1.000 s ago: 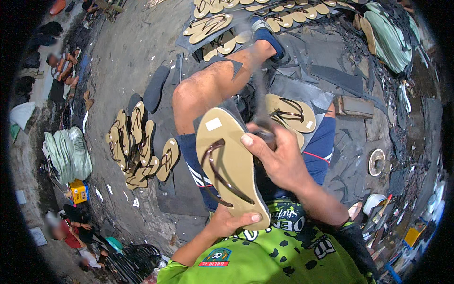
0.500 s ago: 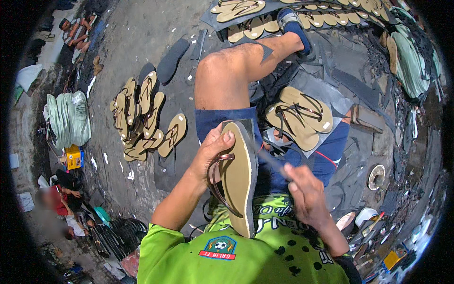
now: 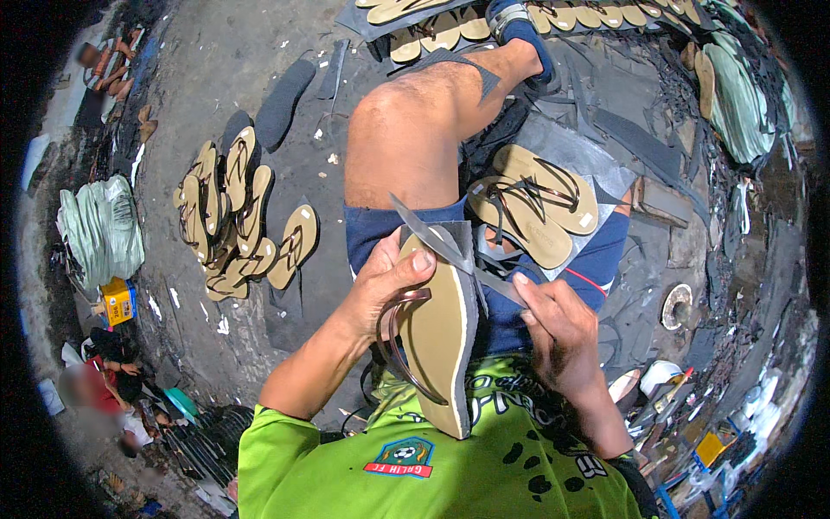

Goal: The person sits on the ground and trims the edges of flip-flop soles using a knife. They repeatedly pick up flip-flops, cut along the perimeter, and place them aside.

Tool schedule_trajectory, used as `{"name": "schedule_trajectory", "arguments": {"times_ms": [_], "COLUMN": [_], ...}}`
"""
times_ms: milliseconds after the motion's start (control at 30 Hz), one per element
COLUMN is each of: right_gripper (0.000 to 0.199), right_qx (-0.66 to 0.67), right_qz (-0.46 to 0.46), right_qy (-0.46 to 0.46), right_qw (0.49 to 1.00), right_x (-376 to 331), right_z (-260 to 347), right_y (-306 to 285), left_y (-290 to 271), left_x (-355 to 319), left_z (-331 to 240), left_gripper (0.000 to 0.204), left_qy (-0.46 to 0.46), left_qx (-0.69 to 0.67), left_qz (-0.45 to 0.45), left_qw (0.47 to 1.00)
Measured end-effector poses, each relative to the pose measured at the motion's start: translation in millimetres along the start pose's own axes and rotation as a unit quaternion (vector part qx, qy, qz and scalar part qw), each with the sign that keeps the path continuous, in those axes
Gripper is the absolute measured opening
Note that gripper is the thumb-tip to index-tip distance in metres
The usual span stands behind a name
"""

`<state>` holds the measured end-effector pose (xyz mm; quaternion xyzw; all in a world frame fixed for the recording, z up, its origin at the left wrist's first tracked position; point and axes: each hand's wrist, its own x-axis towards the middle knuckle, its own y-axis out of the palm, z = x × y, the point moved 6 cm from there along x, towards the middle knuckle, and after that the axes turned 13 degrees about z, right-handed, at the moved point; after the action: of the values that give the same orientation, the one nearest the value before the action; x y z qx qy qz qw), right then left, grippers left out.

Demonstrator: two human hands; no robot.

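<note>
My left hand [image 3: 387, 285] grips a tan flip-flop sandal [image 3: 443, 337] with a shiny brown strap, its thumb pressed on the upper face near the far end. Dark grey sole material shows along the sandal's right edge and juts out past its far end. In my right hand [image 3: 564, 339] is a knife [image 3: 425, 232], its thin blade slanting across that far end, tip up to the left. Whether the blade is cutting in there, I cannot tell. A pair of finished-looking tan sandals [image 3: 529, 212] lies on a grey sheet [image 3: 596, 156] over my right leg.
Several tan sandals [image 3: 251, 208] are piled on the floor at left, near a dark sole piece [image 3: 285, 104]. Rows of sandals [image 3: 441, 33] stand at the far side. Grey scraps [image 3: 635, 138] and a wooden block [image 3: 661, 206] lie at right. Other people [image 3: 108, 65] sit at far left.
The knife has gone from beside the sandal's right edge to across its far end. My left hand keeps its hold on the sandal. The whole view has shifted slightly.
</note>
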<state>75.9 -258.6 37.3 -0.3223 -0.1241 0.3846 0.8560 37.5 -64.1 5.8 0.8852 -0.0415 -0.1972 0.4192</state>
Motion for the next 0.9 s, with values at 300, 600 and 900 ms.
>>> {"name": "schedule_trajectory", "arguments": {"times_ms": [300,600,900], "right_gripper": [0.051,0.065,0.049], "right_qx": [0.012,0.120,0.026], "right_qz": [0.143,0.174,0.206], "right_qy": [0.028,0.026,-0.049], "right_qw": [0.989,0.977,0.977], "right_x": [45,35,62], "right_z": [11,-11,8], "right_y": [-27,-33,-42], "left_y": [2,3,13], "left_x": [3,10,11], "left_z": [0,-6,-3], "left_gripper": [0.047,0.029,0.025], "left_qy": [-0.054,-0.058,-0.067], "left_qx": [0.072,0.118,0.125], "left_qz": [-0.022,-0.011,0.015], "left_qw": [0.996,0.991,0.990]}}
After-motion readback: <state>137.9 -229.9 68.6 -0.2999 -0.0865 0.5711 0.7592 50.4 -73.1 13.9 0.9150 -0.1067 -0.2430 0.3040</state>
